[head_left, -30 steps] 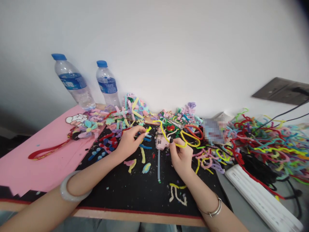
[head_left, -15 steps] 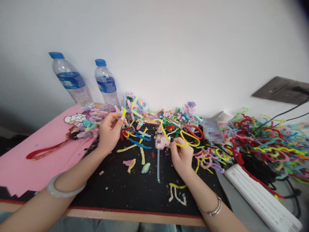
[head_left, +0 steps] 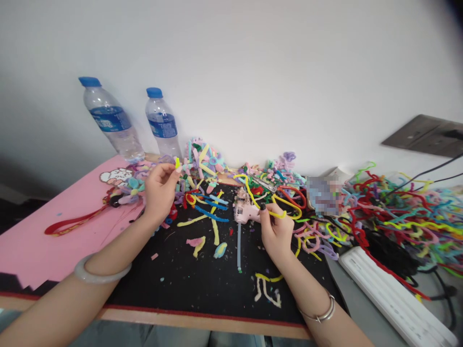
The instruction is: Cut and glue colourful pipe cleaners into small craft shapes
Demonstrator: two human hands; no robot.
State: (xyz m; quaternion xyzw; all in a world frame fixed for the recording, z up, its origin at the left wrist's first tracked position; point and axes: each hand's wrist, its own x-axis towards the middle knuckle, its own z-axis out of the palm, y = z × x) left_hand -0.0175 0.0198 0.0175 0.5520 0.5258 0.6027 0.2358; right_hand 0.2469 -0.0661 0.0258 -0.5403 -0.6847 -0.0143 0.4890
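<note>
My left hand is raised over the left part of the black mat, thumb and fingers pinched on a short bright yellow piece. What kind of piece it is, I cannot make out. On the right, my right hand is closed on a long yellow pipe cleaner, which bends up past the fingers to the left. Just beside its thumb lies a pink hot glue gun, a bluish glue stick protruding towards me; hand and handle overlap. Cut pipe-cleaner pieces lie between the hands.
Orange-handled scissors lie behind my right hand. Piles of pipe cleaners spread along the wall and right side. A white power strip sits at right. Two water bottles stand at back left, near a pink sheet with a red strap.
My left hand has drawn a little to the left with the yellow piece. My right hand has shifted slightly right, showing more of the glue gun's handle. The view has turned slightly.
</note>
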